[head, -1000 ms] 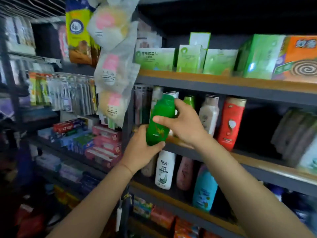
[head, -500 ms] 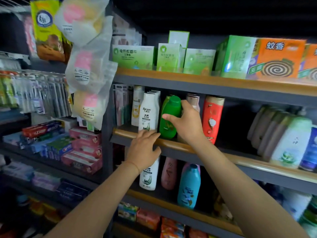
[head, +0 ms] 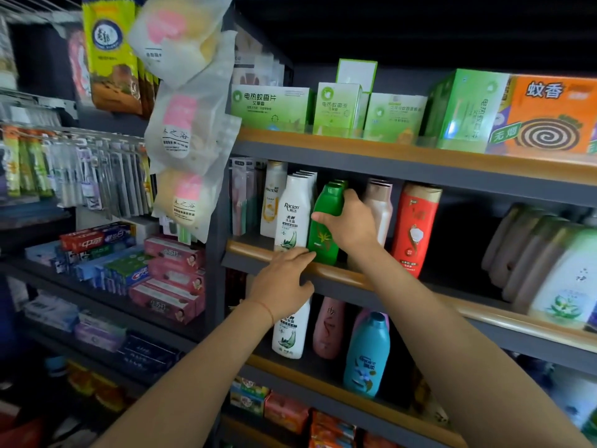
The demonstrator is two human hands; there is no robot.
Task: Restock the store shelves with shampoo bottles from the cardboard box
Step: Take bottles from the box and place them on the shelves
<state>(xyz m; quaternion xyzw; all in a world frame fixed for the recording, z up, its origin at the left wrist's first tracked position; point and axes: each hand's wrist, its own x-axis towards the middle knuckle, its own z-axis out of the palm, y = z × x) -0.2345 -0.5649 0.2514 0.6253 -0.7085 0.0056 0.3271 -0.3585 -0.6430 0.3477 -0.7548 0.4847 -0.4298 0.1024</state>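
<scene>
A green shampoo bottle (head: 324,231) stands upright at the front of the middle shelf (head: 381,279), between a white Raclen bottle (head: 292,215) and a beige bottle (head: 379,205). My right hand (head: 350,223) grips the green bottle around its upper body from the right. My left hand (head: 284,281) rests on the shelf's wooden front rail, fingers spread, fingertips next to the bottle's base. More green caps show behind the bottle. The cardboard box is out of view.
A red bottle (head: 415,227) stands right of the beige one. White, pink and blue bottles (head: 366,354) fill the shelf below. Green and orange mosquito-repellent boxes (head: 546,114) line the top shelf. Toothpaste boxes (head: 168,276) lie at left; bagged sponges (head: 190,134) hang overhead.
The green bottle went from being held in front of the shelf to standing on it. My left hand let go of its base and moved onto the rail.
</scene>
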